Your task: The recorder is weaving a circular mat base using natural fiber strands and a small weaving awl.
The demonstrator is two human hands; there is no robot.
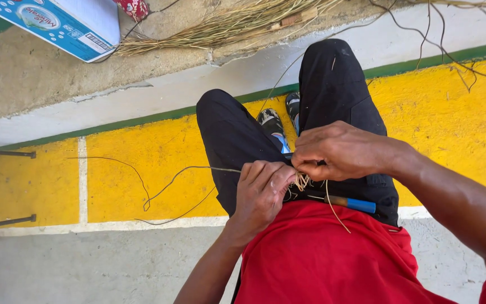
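The yellow floor [142, 169] runs wide and bare to the left, edged by a green stripe [142, 119] and a concrete step [40, 73]; a cardboard box [63, 25] and dry reeds [220, 25] lie there; over the black-trousered lap, the left hand [261, 191] and right hand [341, 152] meet, fingers pinched shut on a small straw bundle [301, 181] between them; a blue-handled tool [350, 202] rests just below.
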